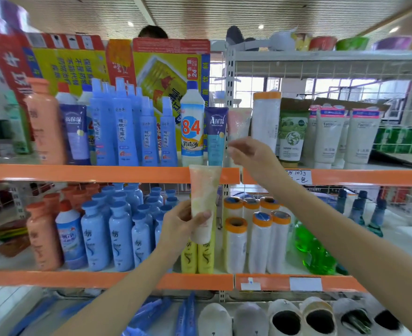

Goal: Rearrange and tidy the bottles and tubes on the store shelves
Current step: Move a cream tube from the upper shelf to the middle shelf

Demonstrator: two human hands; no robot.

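Note:
My left hand (179, 224) grips a pale pink-and-yellow tube (203, 190), held upright in front of the orange edge of the upper shelf (91, 173). My right hand (251, 155) reaches to a matching pink tube (239, 122) that stands on the upper shelf between a dark blue tube (216, 134) and a white roll with an orange cap (265, 120). Its fingers pinch the tube's lower part. The white "84" bottle (192, 122) stands just left of the blue tube.
Blue bottles (122, 132) and a peach bottle (46, 122) fill the upper shelf's left; white and green face-wash tubes (328, 137) stand on the right. The lower shelf (108, 278) holds blue and yellow shampoo bottles, white rolls and a green bottle (314, 251). Slippers lie below.

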